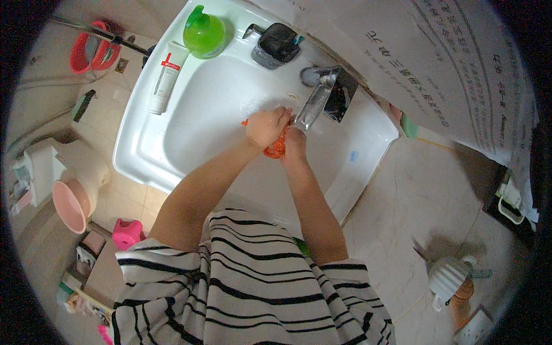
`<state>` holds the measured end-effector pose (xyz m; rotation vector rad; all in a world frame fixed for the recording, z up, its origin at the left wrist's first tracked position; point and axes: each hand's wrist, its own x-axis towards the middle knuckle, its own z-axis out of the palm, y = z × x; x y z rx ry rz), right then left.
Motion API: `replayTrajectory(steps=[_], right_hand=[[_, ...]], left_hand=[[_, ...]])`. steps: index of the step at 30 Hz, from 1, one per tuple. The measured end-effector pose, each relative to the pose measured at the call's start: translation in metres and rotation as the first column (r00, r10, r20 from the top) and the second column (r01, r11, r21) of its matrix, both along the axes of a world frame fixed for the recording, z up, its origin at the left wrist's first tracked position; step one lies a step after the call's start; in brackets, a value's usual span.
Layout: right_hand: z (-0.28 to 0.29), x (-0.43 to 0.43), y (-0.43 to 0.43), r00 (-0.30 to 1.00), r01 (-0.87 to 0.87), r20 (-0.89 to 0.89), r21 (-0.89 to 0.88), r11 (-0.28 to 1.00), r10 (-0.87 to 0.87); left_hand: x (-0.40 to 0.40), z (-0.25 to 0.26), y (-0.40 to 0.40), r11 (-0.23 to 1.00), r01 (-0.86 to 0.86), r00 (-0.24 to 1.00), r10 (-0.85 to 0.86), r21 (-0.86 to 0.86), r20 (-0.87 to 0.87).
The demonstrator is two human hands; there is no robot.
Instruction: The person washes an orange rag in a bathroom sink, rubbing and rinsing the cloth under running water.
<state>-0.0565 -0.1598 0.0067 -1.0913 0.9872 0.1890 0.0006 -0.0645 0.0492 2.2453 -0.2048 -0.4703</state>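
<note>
An orange-red item [274, 149], apparently cloth or mesh, is held between my two hands above a white washbasin [142, 164]. My left hand [268, 126] lies over its upper left part, and a small orange tip shows beyond that hand. On the other side, my right hand [295, 140] grips it just below the spout of a metal faucet [317, 101]. Whether water is running cannot be made out clearly. My fingers hide much of the held item.
Along the basin's rim are a green pump bottle [204, 35], a white tube [167, 82] and a dark cup [276, 46]. A sheet with writing [448, 64] hangs at upper right. Left stand a pink basin [71, 207] and a pink stool [127, 234].
</note>
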Motion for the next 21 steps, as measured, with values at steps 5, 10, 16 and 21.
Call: replayTrajectory(steps=[5,10,16,21], right_hand=[[0.005,-0.010,-0.030,0.998,0.003,0.069,0.165,0.986,-0.014],[0.070,-0.003,-0.022,0.952,-0.304,0.082,0.126,0.944,0.295],[0.090,-0.005,-0.047,0.855,-0.518,0.100,0.214,0.828,0.509],[0.095,-0.009,-0.040,0.927,-0.343,0.286,0.379,0.859,0.244]], left_hand=[[-0.024,-0.003,-0.019,0.987,0.135,0.980,-0.120,-0.087,0.161],[0.018,-0.028,0.018,0.870,-0.187,0.744,-0.178,-0.456,-0.645],[0.027,-0.048,0.040,0.898,0.080,0.857,-0.283,-0.433,-0.430],[0.003,-0.046,0.036,0.758,-0.171,0.743,-0.320,-0.629,-0.588]])
